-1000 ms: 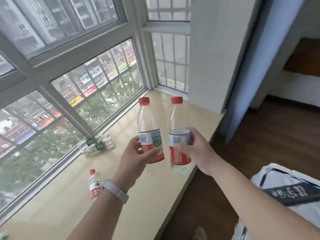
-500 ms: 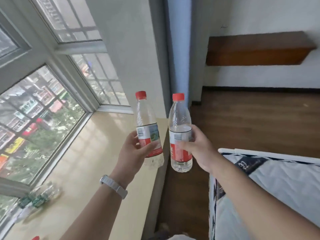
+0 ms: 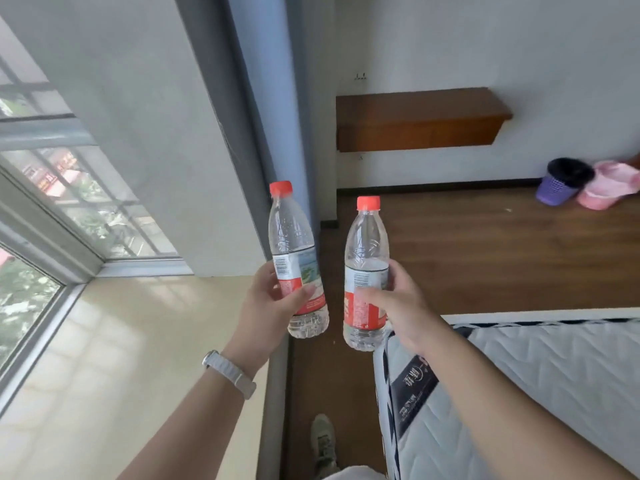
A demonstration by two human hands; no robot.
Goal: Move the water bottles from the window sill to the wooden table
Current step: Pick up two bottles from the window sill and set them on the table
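Far left of frame: window (image 3: 69, 209), grey-framed, with grilles and greenery outside. Lower left: window sill (image 3: 121, 341), pale beige, lit by sun patches. Lower centre-left: pale wrist band (image 3: 230, 374) on the left forearm. Centre-left: left hand (image 3: 268, 306), fingers and thumb wrapped round the label of the left bottle (image 3: 294, 265), a clear plastic bottle with a red cap and red-and-white label, held upright in the air above the sill's right edge. Upper centre: blue curtain (image 3: 266, 98), hanging beside the grey wall. Bottom centre: one shoe (image 3: 323, 441) on the wooden floor (image 3: 485, 254). Centre: right bottle (image 3: 366, 271), same make, red cap, upright in the air over the floor, just beside the left bottle but apart from it. Centre-right: right hand (image 3: 401, 306), fingers curled round that bottle's label. Upper right: wooden ledge (image 3: 419, 119), fixed to the white wall, well apart from both bottles. Lower right: quilted white mattress (image 3: 554, 375). Far right: purple basket (image 3: 561, 183) touching a pink basin (image 3: 606, 188), both on the floor against the wall.
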